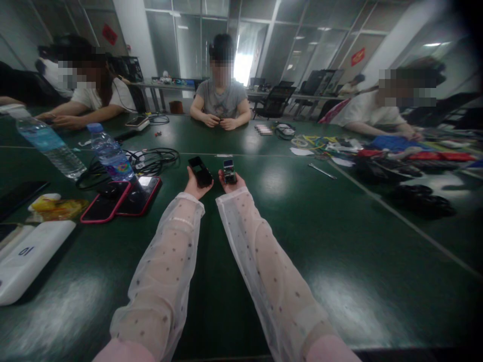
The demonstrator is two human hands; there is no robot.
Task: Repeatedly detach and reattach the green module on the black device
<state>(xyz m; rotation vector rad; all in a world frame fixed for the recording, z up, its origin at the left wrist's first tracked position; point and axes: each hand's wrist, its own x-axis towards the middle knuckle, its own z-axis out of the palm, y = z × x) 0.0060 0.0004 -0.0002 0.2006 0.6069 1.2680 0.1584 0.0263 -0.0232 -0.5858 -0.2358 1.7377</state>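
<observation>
Sheer white dotted sleeves (175, 246): covering both forearms above the dark green worktop (358, 261).
Left hand (196, 189): holding a flat black rectangular slab (199, 171), its fingers gripping the sides.
Right hand (234, 186): cradling a small silver-and-black boxy object (228, 172), its fingers holding the edges; finer parts are showing too small to tell.
Between the hands: the boxy object is sitting just right of the slab, apart from it and nearer the right hand.
Long axes: the slab is pointing away from the camera, far end leaning left; the boxy object is pointing nearly straight ahead.
Long silver wrench (322, 171): lying rightward, well apart from the right hand.
</observation>
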